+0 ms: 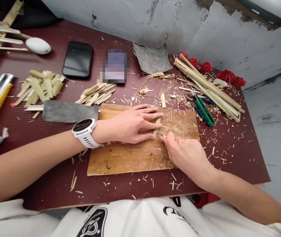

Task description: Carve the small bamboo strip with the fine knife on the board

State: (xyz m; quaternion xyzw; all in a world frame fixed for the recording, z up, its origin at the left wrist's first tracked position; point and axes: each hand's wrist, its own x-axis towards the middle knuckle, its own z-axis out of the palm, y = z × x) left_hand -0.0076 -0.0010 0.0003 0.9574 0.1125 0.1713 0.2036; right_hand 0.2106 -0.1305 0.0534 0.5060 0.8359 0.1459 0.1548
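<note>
Dark-red table (56,192) against grey wall (106,19). Pale strip (158,120) on wooden board (120,158) near table's front edge; left hand (133,123) flat, fingers spread, pressing it; right hand (188,152) pinching thin tool (160,134). Green cutter (204,111), stalks (213,89) toward right edge; black phone (77,60) near back edge.

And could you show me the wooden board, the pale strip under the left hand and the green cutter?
Wooden board (130,158): head view, on its bare near part.
Pale strip (158,120): head view, on a short uncovered stretch.
Green cutter (204,111): head view, on its handle.
</note>
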